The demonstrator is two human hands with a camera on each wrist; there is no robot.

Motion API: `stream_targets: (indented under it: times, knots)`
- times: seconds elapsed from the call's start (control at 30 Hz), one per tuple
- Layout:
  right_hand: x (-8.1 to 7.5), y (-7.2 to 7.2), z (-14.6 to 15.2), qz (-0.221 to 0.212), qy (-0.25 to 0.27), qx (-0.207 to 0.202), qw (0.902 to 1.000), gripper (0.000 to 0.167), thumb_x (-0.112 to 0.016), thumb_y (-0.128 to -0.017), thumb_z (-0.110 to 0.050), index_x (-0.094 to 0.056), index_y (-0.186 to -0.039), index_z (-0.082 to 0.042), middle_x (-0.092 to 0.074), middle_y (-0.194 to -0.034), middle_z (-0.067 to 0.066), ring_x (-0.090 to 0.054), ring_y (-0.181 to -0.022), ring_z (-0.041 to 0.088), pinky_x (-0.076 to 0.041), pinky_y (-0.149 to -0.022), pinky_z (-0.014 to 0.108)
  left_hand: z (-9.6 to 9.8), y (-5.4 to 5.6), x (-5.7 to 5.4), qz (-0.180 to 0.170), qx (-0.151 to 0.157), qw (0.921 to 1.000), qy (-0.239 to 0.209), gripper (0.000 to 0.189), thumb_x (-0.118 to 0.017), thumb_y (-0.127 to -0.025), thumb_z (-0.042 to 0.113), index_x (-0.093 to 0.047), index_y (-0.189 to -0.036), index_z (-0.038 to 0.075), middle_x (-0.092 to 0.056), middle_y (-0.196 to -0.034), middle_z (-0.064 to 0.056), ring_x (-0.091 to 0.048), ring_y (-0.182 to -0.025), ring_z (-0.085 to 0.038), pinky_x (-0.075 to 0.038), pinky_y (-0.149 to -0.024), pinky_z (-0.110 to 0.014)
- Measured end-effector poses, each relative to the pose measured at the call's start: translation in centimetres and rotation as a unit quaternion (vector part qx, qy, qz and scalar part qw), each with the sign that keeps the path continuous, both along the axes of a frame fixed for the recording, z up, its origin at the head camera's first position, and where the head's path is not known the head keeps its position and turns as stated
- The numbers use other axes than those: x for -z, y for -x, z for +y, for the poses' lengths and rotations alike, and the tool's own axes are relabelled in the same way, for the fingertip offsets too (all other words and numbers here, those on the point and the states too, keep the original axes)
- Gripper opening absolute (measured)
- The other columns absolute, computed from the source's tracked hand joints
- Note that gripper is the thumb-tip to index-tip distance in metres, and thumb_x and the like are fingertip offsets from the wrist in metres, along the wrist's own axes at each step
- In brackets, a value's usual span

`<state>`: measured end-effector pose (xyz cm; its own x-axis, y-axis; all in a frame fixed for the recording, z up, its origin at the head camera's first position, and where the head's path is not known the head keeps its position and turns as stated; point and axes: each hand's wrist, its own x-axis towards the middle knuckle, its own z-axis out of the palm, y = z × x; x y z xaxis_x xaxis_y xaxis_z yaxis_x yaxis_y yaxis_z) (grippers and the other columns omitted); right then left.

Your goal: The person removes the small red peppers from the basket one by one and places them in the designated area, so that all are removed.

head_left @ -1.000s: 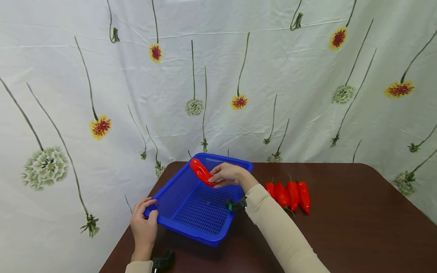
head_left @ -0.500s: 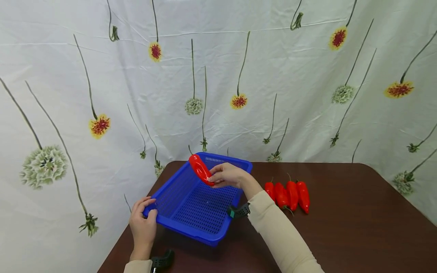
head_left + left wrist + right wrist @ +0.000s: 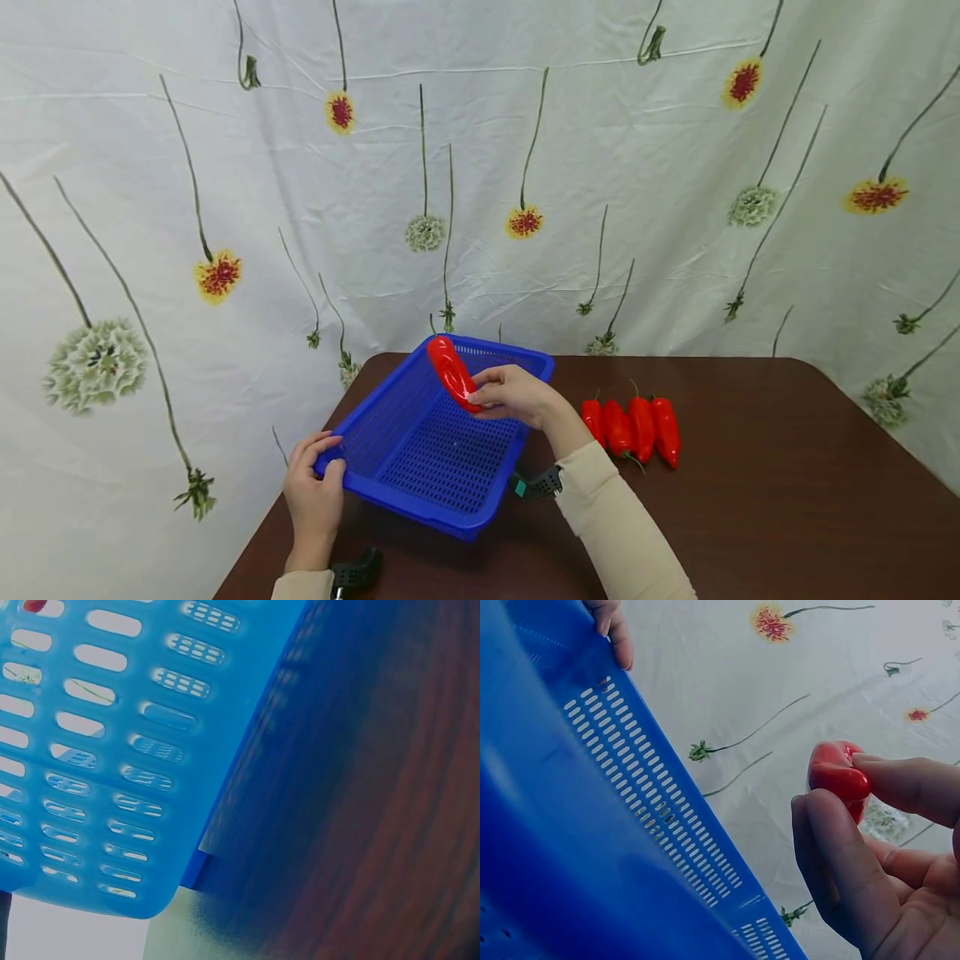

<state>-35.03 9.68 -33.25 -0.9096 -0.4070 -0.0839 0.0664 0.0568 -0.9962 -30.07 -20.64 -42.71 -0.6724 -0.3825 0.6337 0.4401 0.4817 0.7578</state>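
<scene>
Over the blue plastic basket [image 3: 442, 521], my right hand [image 3: 517, 396] pinches a long red chili pepper [image 3: 450, 371] near its tip, its green stem pointing up and away. In the right wrist view, the thumb and fingers press on the pepper's [image 3: 840, 776] end. My left hand [image 3: 315, 492] grips the basket's rim at its near left corner, thumb inside and fingers over the edge. The basket looks tilted on the table. Its slotted wall [image 3: 150, 750] fills much of the left wrist view, where the left hand itself is hidden. No pepper shows inside the basket.
Several red peppers [image 3: 633, 429] lie side by side on the dark brown table [image 3: 787, 467], right of the basket. Behind the table hangs a white cloth [image 3: 675, 167] printed with flowers. Black straps with small devices sit at both wrists.
My right hand, still holding the red chili pepper, has shifted slightly to the right above the basket, and the pepper stands a bit more upright. My left hand keeps its grip on the rim.
</scene>
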Motion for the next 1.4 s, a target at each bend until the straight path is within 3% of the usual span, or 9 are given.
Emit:
stream_targets:
  times: [0.17, 0.3, 0.57, 0.9, 1.23, 1.4]
  knots:
    - [0.5, -0.6, 0.5, -0.006, 0.014, 0.023, 0.9996, 0.043, -0.064, -0.094, -0.002, -0.054, -0.134, 0.006, -0.065, -0.122, 0.021, -0.068, -0.108, 0.036, -0.054, -0.095, 0.046, 0.1, 0.1, 0.0, 0.004, 0.004, 1.0000, 0.001, 0.027, -0.054, -0.078, -0.012, -0.070, -0.100, -0.009, -0.064, -0.120, -0.021, -0.048, -0.109, 0.010, -0.033, -0.091, -0.001]
    - [0.7, -1.1, 0.8, 0.000, 0.026, 0.032, 0.9992, 0.041, -0.063, -0.094, -0.002, -0.055, -0.133, 0.006, -0.061, -0.125, 0.021, -0.068, -0.100, 0.027, -0.051, -0.098, 0.050, 0.1, 0.1, 0.1, 0.006, 0.004, 1.0000, 0.005, 0.027, -0.054, -0.078, -0.012, -0.070, -0.100, -0.009, -0.064, -0.120, -0.022, -0.048, -0.109, 0.010, -0.032, -0.091, -0.001]
    - [1.3, -1.8, 1.3, 0.016, 0.058, 0.058, 0.9965, 0.040, -0.062, -0.094, -0.004, -0.054, -0.131, 0.010, -0.064, -0.114, 0.016, -0.065, -0.088, 0.016, -0.053, -0.095, 0.047, 0.1, 0.1, 0.2, 0.004, 0.003, 1.0000, 0.007, 0.027, -0.054, -0.078, -0.012, -0.070, -0.100, -0.009, -0.064, -0.119, -0.021, -0.047, -0.108, 0.011, -0.032, -0.090, 0.000]
    - [1.3, -2.3, 2.0, 0.031, 0.069, 0.075, 0.9943, 0.039, -0.062, -0.094, -0.005, -0.055, -0.128, 0.010, -0.065, -0.105, 0.009, -0.064, -0.086, 0.015, -0.055, -0.093, 0.045, 0.1, 0.1, 0.2, 0.005, 0.005, 1.0000, 0.007, 0.027, -0.054, -0.078, -0.012, -0.070, -0.100, -0.009, -0.064, -0.120, -0.021, -0.048, -0.108, 0.011, -0.033, -0.091, 0.000]
    - [1.4, -2.5, 3.2, 0.044, 0.080, 0.097, 0.9911, 0.041, -0.063, -0.093, -0.003, -0.053, -0.130, 0.011, -0.070, -0.097, 0.002, -0.067, -0.085, 0.013, -0.059, -0.083, 0.036, -0.2, 0.1, 0.3, 0.008, -0.001, 0.9999, 0.010, 0.027, -0.054, -0.078, -0.013, -0.070, -0.100, -0.008, -0.065, -0.119, -0.019, -0.048, -0.109, 0.011, -0.033, -0.090, 0.000]
    - [1.4, -2.7, 3.9, 0.047, 0.082, 0.110, 0.9894, 0.043, -0.063, -0.094, -0.003, -0.051, -0.133, 0.011, -0.071, -0.097, 0.000, -0.068, -0.088, 0.014, -0.058, -0.086, 0.038, -0.3, 0.3, 0.3, 0.012, -0.004, 0.9999, 0.011, 0.028, -0.054, -0.077, -0.013, -0.070, -0.099, -0.008, -0.065, -0.117, -0.015, -0.048, -0.109, 0.012, -0.033, -0.091, -0.001]
